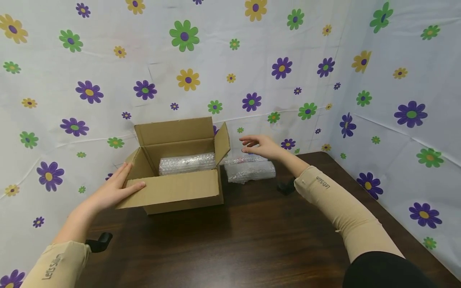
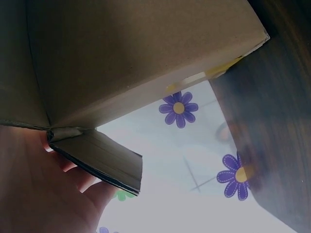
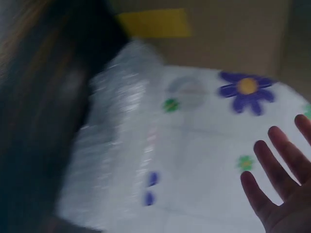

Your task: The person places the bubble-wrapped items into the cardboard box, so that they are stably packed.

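Two hands at an open brown cardboard box (image 1: 173,188) on a dark wooden bench (image 1: 252,240).

On the left, the left hand (image 1: 115,188) reaches forward from a beige sleeve and lies flat against the box's left corner, fingers straight along the left side flap and thumb resting on the folded-down front flap; it grips nothing. The box stands near the back of the bench with all its flaps spread, and a roll of clear bubble wrap (image 1: 187,163) lies inside it against the back wall. Just right of the box, a second bundle of clear bubble wrap (image 1: 250,170) lies on the bench beside the flowered backdrop. The right hand (image 1: 261,146) hovers just above this bundle, arm stretched forward, palm down, fingers loosely spread and holding nothing.
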{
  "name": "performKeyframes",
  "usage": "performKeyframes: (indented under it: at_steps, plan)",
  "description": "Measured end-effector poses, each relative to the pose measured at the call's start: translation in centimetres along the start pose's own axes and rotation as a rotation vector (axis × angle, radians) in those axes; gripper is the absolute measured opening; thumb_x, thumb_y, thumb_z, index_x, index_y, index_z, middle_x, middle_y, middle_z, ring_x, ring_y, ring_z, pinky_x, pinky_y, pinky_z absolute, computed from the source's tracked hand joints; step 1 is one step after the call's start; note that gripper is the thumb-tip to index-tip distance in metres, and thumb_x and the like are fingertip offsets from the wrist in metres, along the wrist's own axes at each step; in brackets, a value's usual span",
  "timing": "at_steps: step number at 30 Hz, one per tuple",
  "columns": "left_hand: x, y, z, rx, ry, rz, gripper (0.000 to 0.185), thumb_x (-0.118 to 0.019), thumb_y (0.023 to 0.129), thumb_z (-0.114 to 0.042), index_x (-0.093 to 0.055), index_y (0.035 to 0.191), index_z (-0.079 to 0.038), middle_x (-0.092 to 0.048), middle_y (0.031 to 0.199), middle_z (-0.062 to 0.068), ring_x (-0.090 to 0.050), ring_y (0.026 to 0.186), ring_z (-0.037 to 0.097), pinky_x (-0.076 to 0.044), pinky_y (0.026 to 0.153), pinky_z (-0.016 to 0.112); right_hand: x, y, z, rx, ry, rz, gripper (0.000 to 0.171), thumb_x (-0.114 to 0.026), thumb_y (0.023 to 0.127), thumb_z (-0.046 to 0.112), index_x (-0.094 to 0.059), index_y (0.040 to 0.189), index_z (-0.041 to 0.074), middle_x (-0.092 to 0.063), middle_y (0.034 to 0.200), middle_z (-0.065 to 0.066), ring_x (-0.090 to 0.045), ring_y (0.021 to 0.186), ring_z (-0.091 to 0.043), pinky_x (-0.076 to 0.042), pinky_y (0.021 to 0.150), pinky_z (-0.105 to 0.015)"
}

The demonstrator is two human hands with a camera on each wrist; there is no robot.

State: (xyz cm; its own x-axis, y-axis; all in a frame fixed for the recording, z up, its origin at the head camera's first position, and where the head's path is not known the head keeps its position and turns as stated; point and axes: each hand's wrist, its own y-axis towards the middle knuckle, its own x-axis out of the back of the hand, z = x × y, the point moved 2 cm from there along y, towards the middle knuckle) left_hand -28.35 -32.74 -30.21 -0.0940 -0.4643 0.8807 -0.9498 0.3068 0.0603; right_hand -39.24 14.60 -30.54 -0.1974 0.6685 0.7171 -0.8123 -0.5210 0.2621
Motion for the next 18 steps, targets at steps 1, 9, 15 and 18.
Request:
performKeyframes:
  at_steps: [1,9,15,18]
  plan:
    - [0.0,0.0,0.0,-0.001,0.002,0.0,0.095,-0.055,0.095,-0.047,0.001,0.152,0.005,0.007,0.155,0.032,0.006,0.142,0.049,-0.007,0.104,0.072,-0.3,-0.1,-0.7,-0.002,-0.004,0.002,0.055,-0.067,0.092,0.033,-0.052,0.141,0.013,-0.059,0.132,-0.013,-0.056,0.118,-0.027,-0.048,0.094,-0.048]
    - [-0.2,-0.1,0.3,0.001,0.009,0.003,0.095,-0.054,0.096,-0.048,0.001,0.153,0.003,0.008,0.156,0.03,0.006,0.142,0.048,-0.008,0.104,0.073,-2.1,-0.4,-5.3,-0.045,0.028,0.017,0.068,-0.078,0.081,0.031,-0.052,0.141,0.011,-0.057,0.135,-0.012,-0.05,0.126,-0.034,-0.04,0.1,-0.056]
    - [-0.2,-0.1,0.3,0.01,0.012,-0.004,0.095,-0.055,0.095,-0.048,0.0,0.153,0.003,0.007,0.156,0.031,0.004,0.142,0.05,-0.01,0.102,0.074,-3.2,-0.2,-7.2,-0.087,-0.034,0.025,0.076,-0.081,0.078,0.036,-0.051,0.142,0.008,-0.054,0.138,-0.014,-0.048,0.126,-0.036,-0.041,0.1,-0.054]
    - [-0.2,-0.1,0.2,0.012,0.011,-0.005,0.095,-0.055,0.095,-0.049,0.0,0.153,0.003,0.007,0.156,0.031,0.004,0.142,0.05,-0.009,0.102,0.074,-3.8,0.0,-7.8,-0.11,-0.073,0.046,0.078,-0.081,0.077,0.038,-0.05,0.142,0.007,-0.054,0.137,-0.016,-0.049,0.124,-0.034,-0.044,0.098,-0.053]
